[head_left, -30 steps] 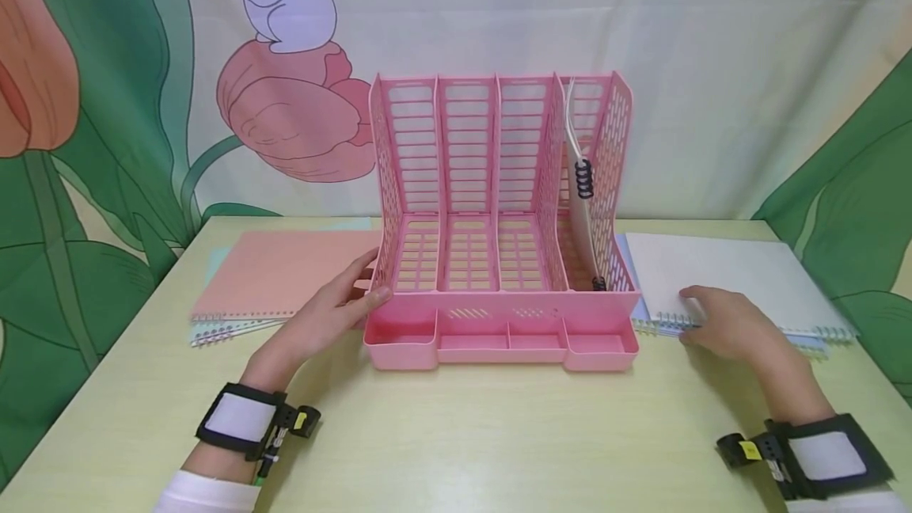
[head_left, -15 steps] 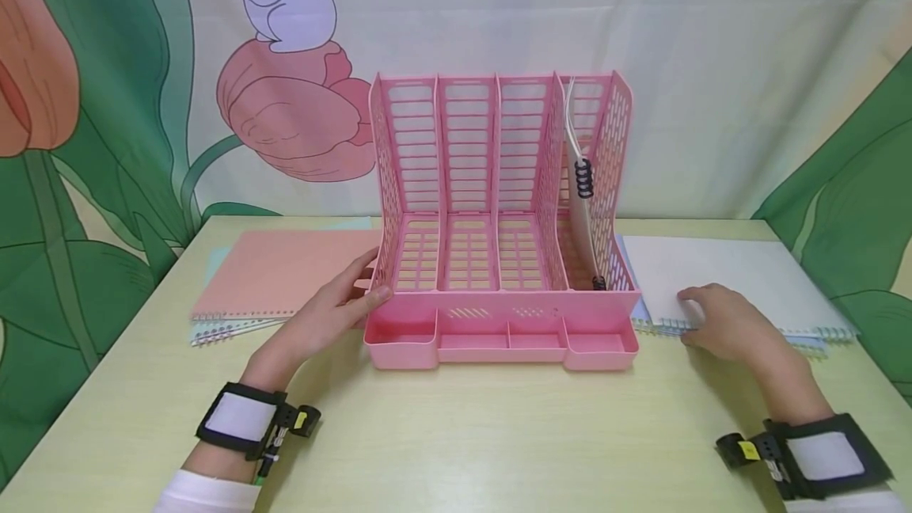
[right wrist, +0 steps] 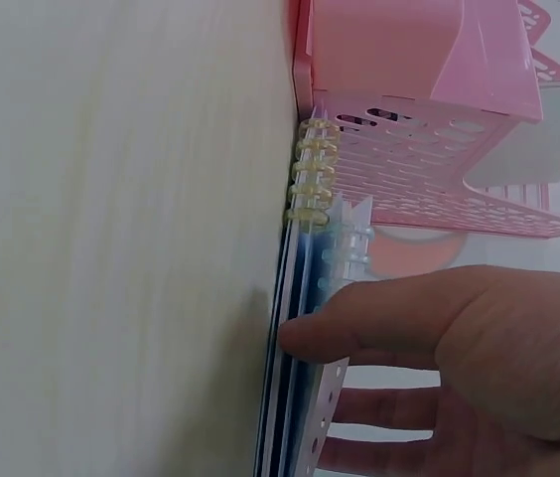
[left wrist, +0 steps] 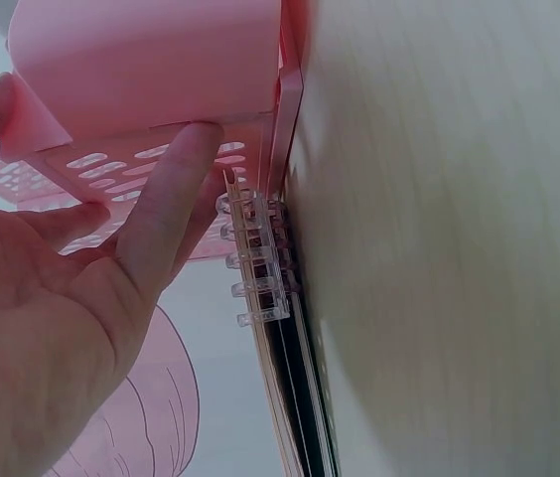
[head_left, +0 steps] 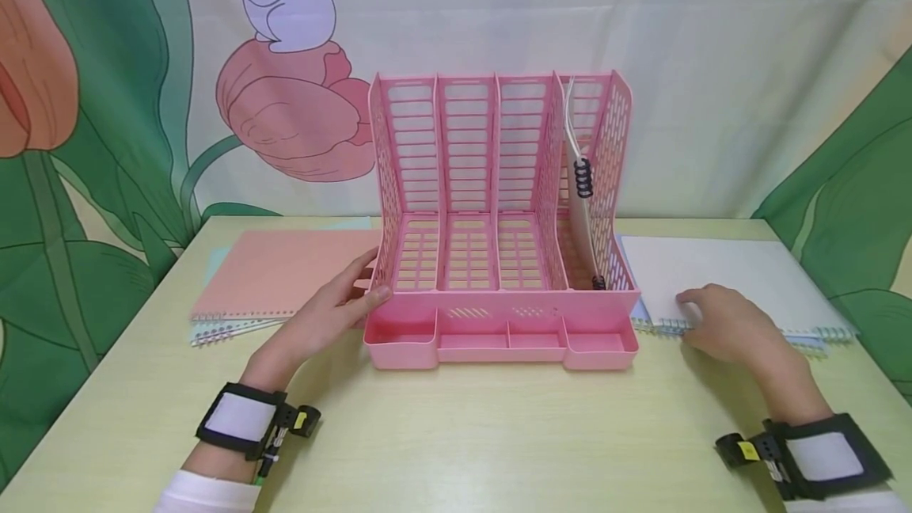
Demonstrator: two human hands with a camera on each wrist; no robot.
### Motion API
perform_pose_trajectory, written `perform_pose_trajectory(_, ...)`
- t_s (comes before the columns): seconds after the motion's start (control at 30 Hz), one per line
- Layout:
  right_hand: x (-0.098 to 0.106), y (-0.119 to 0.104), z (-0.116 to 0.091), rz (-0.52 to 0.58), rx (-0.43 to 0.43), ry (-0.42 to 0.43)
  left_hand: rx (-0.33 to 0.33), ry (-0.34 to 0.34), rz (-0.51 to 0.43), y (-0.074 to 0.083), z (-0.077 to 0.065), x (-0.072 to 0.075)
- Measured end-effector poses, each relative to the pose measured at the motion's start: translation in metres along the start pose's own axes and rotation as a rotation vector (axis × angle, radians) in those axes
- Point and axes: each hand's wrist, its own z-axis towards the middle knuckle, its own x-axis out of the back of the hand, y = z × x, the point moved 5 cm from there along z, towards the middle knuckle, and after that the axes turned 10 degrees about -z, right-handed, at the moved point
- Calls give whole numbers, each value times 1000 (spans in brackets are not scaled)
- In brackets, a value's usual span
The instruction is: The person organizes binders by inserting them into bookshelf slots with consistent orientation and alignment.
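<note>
A pink desk file organizer [head_left: 499, 302] with upright dividers and a front tray stands in the middle of the table. My left hand [head_left: 338, 307] grips its left front corner, with the thumb over the front rim and the fingers against the perforated side wall. My right hand [head_left: 734, 323] is at a stack of spiral notebooks, where it pinches the white notebook [head_left: 748, 267] on top. In the right wrist view the thumb [right wrist: 325, 333] lies on the stack's bound edge, the other fingers on the upper side. How many notebooks it pinches, I cannot tell.
A black-ringed notebook [head_left: 580, 216] leans in the organizer's rightmost slot. Left of the organizer lies another stack, topped by a salmon-pink notebook [head_left: 285, 271]. Bluish notebooks [head_left: 641, 311] show under the white one. A printed curtain [head_left: 712, 77] hangs behind the table [head_left: 484, 434].
The white notebook has slid slightly toward me under my right hand, which has moved a little left. My left hand and the organizer have stayed in place.
</note>
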Motion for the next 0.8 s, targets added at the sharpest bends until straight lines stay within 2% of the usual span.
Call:
perform_pose_trajectory(0.23,0,-2,-2,-32,29,-2,-4,0,0,0,1,0)
perform_pose_trajectory(0.43,1,-5,-2,-20,5,-9,-4,-1,-5,0,1,0)
perform_pose_trajectory(0.8,7,-6,-2,-19,8,46,5,4,-11,0,0,0)
